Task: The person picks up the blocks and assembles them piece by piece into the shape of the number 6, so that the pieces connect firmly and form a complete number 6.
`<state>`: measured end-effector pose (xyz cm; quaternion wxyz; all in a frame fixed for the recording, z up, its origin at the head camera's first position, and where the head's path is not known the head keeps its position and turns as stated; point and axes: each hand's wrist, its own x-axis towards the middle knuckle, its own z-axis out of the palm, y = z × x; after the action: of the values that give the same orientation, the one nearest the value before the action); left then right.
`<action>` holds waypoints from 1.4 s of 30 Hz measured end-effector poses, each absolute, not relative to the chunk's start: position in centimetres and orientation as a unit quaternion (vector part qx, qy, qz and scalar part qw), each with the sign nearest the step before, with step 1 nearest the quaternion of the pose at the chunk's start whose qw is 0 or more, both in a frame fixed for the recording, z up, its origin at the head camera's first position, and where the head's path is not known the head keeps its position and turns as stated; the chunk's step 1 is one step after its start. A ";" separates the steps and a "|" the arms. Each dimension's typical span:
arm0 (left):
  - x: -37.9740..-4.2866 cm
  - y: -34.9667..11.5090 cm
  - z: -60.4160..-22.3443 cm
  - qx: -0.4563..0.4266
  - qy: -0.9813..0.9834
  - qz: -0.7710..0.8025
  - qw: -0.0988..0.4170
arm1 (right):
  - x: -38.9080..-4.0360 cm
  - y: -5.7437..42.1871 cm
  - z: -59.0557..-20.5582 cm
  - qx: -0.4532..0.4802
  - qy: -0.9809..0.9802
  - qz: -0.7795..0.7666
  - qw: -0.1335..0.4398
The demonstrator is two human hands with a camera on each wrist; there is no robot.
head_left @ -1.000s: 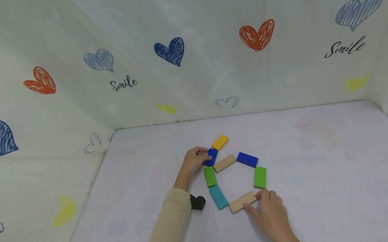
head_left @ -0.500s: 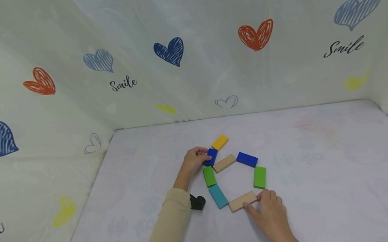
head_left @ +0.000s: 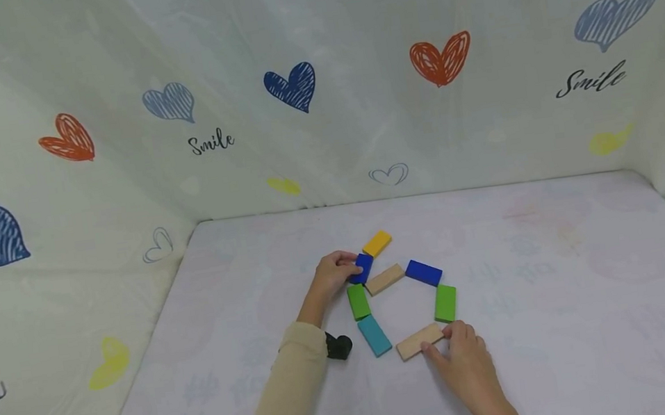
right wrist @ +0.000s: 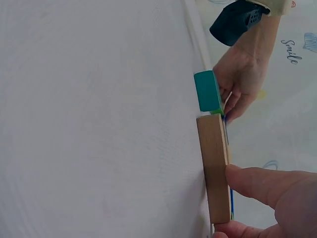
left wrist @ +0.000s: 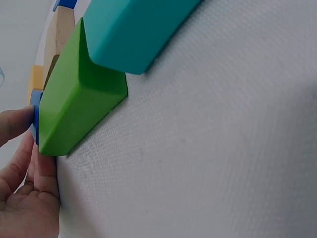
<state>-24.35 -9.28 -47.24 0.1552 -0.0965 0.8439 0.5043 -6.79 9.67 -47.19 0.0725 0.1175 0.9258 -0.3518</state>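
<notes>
In the head view my left hand (head_left: pixel 329 278) pinches a blue block (head_left: pixel 365 263) with its thumb on the near side. A yellow block (head_left: pixel 378 243) lies just beyond that one. My right hand (head_left: pixel 468 363) holds the right end of a plain wooden block (head_left: pixel 416 344) between thumb and fingers. Flat blocks form a rough ring: a green block (head_left: pixel 358 302), a teal block (head_left: pixel 375 336), a second wooden block (head_left: pixel 385 280), another blue block (head_left: pixel 423 272) and another green block (head_left: pixel 445 303). A small gap parts the teal block (right wrist: pixel 207 91) from the held wooden block (right wrist: pixel 214 168).
A black device (head_left: pixel 340 347) shows at the left wrist, beside the beige sleeve (head_left: pixel 292 381). The blocks lie on a white-covered table (head_left: pixel 574 316). Behind it rises a pale cloth backdrop (head_left: pixel 361 133) printed with hearts and words.
My right hand has shifted the near wooden block slightly right and away from me, parting it from the teal block. The left green and teal blocks moved slightly left. My left hand stayed in place.
</notes>
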 end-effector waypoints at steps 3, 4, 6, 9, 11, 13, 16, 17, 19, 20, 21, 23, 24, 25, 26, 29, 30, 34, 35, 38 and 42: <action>-24.3 -9.2 -47.1 -0.099 0.844 0.504 0.153 | -6.8 9.7 -47.2 0.110 0.926 -0.355 0.070; -24.3 -9.2 -47.0 -0.098 0.845 0.503 0.152 | -6.7 9.7 -47.2 0.109 0.926 -0.356 0.069; -24.3 -9.1 -47.0 -0.098 0.846 0.503 0.148 | -6.8 9.7 -47.2 0.107 0.926 -0.354 0.069; -24.2 -9.1 -46.9 -0.099 0.845 0.504 0.147 | -6.8 9.6 -47.3 0.104 0.928 -0.351 0.066; -24.2 -9.1 -46.9 -0.099 0.845 0.504 0.148 | -6.8 9.6 -47.4 0.101 0.931 -0.346 0.062; -24.2 -9.1 -46.9 -0.099 0.844 0.505 0.149 | -6.8 9.6 -47.4 0.099 0.932 -0.345 0.058; -24.2 -9.2 -46.9 -0.100 0.843 0.507 0.149 | -6.8 9.6 -47.4 0.097 0.932 -0.344 0.057; -24.2 -9.2 -46.9 -0.099 0.843 0.507 0.148 | -6.8 9.6 -47.4 0.098 0.931 -0.347 0.059; -24.2 -9.3 -46.9 -0.099 0.842 0.509 0.149 | -6.9 9.8 -47.4 0.104 0.924 -0.363 0.064; -24.2 -9.3 -46.9 -0.098 0.842 0.509 0.149 | -6.9 10.0 -47.3 0.106 0.919 -0.374 0.068; -24.2 -9.3 -47.0 -0.098 0.843 0.508 0.149 | -7.0 10.3 -47.3 0.110 0.913 -0.386 0.072; -24.2 -9.3 -47.0 -0.095 0.843 0.508 0.149 | -7.3 11.1 -47.3 0.117 0.899 -0.414 0.080; -24.2 -9.3 -47.1 -0.095 0.843 0.508 0.149 | -7.5 11.6 -47.2 0.120 0.892 -0.427 0.082; -24.2 -9.3 -47.1 -0.096 0.843 0.508 0.150 | -7.7 12.1 -47.2 0.119 0.887 -0.438 0.083; -24.2 -9.3 -47.1 -0.096 0.843 0.508 0.150 | -7.9 12.6 -47.1 0.121 0.885 -0.442 0.085; -24.2 -9.2 -47.2 -0.097 0.842 0.509 0.153 | -8.8 14.0 -46.8 0.114 0.884 -0.445 0.084; -24.2 -9.2 -47.2 -0.098 0.842 0.508 0.154 | -9.1 14.3 -46.8 0.109 0.886 -0.442 0.085; -24.2 -9.1 -47.2 -0.098 0.841 0.509 0.151 | -10.5 15.1 -46.7 0.092 0.897 -0.423 0.088; -24.2 -9.1 -47.2 -0.099 0.841 0.511 0.151 | -10.8 15.2 -46.7 0.088 0.899 -0.419 0.090; -24.2 -9.1 -47.1 -0.101 0.838 0.513 0.153 | -11.6 15.3 -46.8 0.080 0.903 -0.412 0.093; -24.2 -9.2 -47.1 -0.105 0.839 0.512 0.154 | -12.0 15.1 -47.0 0.074 0.901 -0.417 0.094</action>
<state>-24.16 -9.20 -47.05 0.1540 -0.1054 0.8388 0.5115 -12.01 15.09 -46.96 0.0937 0.0743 0.9012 -0.4165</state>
